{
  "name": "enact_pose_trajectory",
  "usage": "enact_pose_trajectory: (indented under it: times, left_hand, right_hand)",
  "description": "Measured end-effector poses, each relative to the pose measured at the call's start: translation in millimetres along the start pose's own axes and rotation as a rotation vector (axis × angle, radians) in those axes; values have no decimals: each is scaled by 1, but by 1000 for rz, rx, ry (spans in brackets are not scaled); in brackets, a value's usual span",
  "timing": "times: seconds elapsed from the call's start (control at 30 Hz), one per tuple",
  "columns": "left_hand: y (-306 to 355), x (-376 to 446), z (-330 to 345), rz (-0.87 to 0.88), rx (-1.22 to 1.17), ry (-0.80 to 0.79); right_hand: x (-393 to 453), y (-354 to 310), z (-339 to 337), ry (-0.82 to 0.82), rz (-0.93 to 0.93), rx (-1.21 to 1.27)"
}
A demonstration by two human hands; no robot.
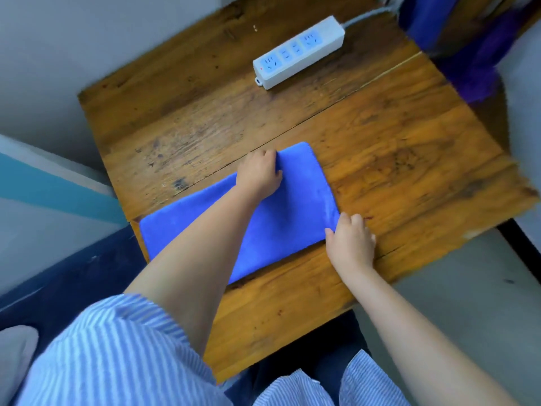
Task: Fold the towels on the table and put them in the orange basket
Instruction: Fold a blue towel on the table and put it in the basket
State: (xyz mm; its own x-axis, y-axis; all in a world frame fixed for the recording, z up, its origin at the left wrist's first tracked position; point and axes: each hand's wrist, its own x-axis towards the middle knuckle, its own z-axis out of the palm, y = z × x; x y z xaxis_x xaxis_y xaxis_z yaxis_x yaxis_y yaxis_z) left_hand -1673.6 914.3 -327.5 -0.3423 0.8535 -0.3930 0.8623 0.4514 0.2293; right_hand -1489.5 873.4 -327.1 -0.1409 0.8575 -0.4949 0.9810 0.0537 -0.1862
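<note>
The left hand (259, 174) lies on the far edge of the blue towel (304, 200), fingers curled over that edge and pinching the cloth near its far right corner. The right hand (351, 241) is at the near right corner of the same towel, thumb against the cloth and fingers curled over the corner, gripping it. The two hands are well apart, one at each corner of the towel's right-hand short side, with that short edge running between them.

The towel lies flat as a long folded strip on the table (395, 159). It extends from between the hands back under the left forearm and ends well to the left of the left hand, near the table's left edge. Its surface appears smooth; the number of layers cannot be told.

Both forearms are bare. A blue-and-white striped sleeve (117, 347) covers the left upper arm, and the same striped fabric shows near the right elbow.

Beyond the left hand, well apart from the towel, a white power strip (298, 52) with blue socket faces lies on the far part of the table, its grey cable running off beyond it. Past the right hand, at the table's far right corner, blurred blue and purple cloth (474, 63) is visible; what it is cannot be told.
</note>
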Motion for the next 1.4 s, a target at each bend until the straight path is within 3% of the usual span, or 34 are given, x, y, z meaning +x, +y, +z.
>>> enact_pose_trajectory:
  times: [0.33, 0.47, 0.67, 0.8, 0.97, 1.17, 1.27, 1.4]
  left_hand:
    - [35, 35, -15, 10, -406, -183]
    - [36, 43, -24, 56, -447, -237]
    - [36, 48, -48, 196, -224, -158]
    - [26, 46, -70, 359, 84, 59]
    - [-9, 21, -82, 368, 296, 275]
    - [-64, -24, -66, 409, 346, 313]
    - [-83, -52, -60, 546, 417, 345]
    - [-109, -82, -51, 562, 494, 299]
  right_hand:
    - [12, -1, -2, -51, 162, 229]
    - [19, -1, -5, -51, 183, 283]
    - [26, 5, -19, 145, 35, 285]
    - [45, -1, -48, 440, -135, 263]
    - [37, -24, -65, 616, -393, 134]
    - [-9, -39, -31, 635, -741, -57]
    - [-29, -48, -13, 582, -814, -71]
    - [-51, -62, 7, 506, -889, -64]
